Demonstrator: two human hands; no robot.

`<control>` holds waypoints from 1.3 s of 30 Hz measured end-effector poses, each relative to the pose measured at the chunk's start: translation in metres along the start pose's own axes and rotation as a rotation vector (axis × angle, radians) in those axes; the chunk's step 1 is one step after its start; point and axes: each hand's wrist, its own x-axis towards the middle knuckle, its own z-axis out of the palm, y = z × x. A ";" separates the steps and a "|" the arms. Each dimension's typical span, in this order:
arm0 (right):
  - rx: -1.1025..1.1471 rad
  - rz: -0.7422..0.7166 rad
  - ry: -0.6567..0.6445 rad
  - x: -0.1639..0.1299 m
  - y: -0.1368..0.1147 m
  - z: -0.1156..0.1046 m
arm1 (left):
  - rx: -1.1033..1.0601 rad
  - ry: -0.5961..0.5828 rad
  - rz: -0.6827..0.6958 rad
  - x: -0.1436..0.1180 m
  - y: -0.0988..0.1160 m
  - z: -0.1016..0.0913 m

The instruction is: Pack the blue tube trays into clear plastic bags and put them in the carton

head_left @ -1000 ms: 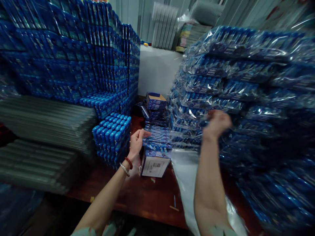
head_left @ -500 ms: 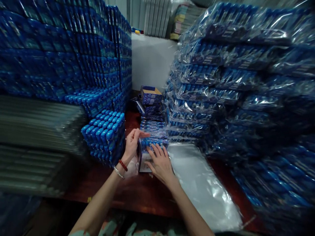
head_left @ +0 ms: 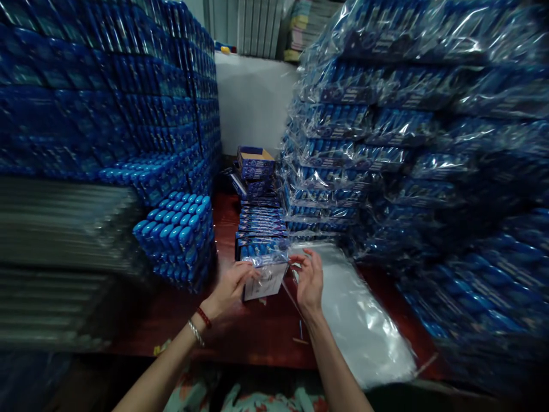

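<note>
My left hand (head_left: 231, 289) grips the left side of a small blue-and-white box (head_left: 266, 274) wrapped in clear film, tilted a little above the red-brown table (head_left: 253, 335). My right hand (head_left: 309, 279) pinches the film at the box's right edge, fingers partly spread. Just behind the box runs a row of matching blue boxes (head_left: 260, 220). A stack of clear plastic bags (head_left: 358, 317) lies flat to the right of my right hand.
Tall stacks of blue boxes (head_left: 107, 97) fill the left. Bagged blue packs (head_left: 407, 143) pile high on the right. A block of blue capped items (head_left: 178, 234) sits left of my hands. Grey flat bundles (head_left: 60, 240) lie far left. A white wall stands behind.
My right hand came down from the bagged pile on the right to the box, then shifted to its right edge. My left hand slid lower onto the box, which now tilts.
</note>
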 end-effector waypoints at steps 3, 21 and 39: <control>-0.258 0.021 -0.052 0.014 -0.020 0.015 | 0.152 -0.135 0.191 -0.003 -0.004 0.002; -0.326 -0.003 0.009 -0.010 0.090 -0.016 | 0.113 0.168 0.038 -0.030 -0.031 -0.002; -0.148 0.017 0.079 -0.048 0.053 0.013 | -0.275 0.484 -0.256 -0.009 -0.016 0.040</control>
